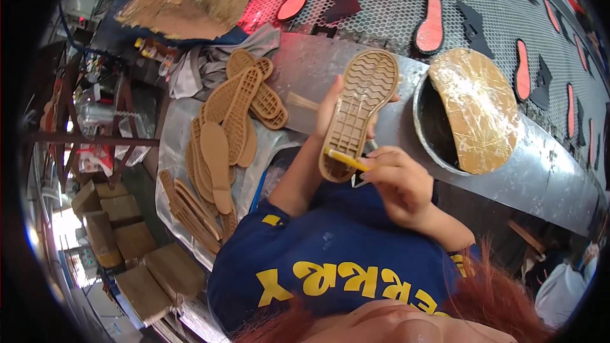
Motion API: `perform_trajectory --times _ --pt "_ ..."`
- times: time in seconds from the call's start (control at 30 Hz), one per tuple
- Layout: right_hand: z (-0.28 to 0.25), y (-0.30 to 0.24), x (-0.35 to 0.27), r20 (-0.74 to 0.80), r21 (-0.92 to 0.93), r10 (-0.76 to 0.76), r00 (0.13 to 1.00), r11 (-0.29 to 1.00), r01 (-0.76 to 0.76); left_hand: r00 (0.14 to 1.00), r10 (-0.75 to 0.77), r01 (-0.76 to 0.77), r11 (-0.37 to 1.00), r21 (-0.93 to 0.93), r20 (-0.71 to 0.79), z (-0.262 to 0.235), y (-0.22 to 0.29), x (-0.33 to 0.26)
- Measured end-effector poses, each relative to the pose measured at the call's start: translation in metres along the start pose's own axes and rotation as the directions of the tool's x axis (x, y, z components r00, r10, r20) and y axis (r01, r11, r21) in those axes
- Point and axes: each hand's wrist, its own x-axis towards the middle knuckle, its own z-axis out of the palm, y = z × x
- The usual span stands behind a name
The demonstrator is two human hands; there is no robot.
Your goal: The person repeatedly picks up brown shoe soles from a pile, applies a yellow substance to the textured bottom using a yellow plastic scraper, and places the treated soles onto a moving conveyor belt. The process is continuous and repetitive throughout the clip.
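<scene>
Your two hands work one tan rubber shoe sole above the metal bench.

Your left hand grips the sole from behind, its fingers wrapped round the far edge so that the ribbed tread faces you, toe end away from you. Your right hand is at the heel end, its fingers pressed together on a yellow-handled tool that lies across the heel; the tool's working end is hidden, so it may be a brush or a knife. Just right of these fingers stands a round metal pot, half covered by a glue-crusted board. Left of your left fingers, a heap of like soles lies on plastic sheet. Beyond the fingers, red insoles rest on a perforated mesh belt.
</scene>
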Motion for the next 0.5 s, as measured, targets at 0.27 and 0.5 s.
perform_trajectory --times 0.27,0.5 --pt "-0.028 0.010 -0.021 -0.324 0.173 0.041 0.945 0.985 0.016 0.996 0.020 -0.012 0.995 0.102 -0.085 -0.032 0.011 0.007" --pt "-0.056 0.004 -0.043 -0.698 0.117 0.136 0.703 0.990 -0.076 0.900 0.428 -0.396 0.724 0.565 0.082 0.008 0.079 0.150"
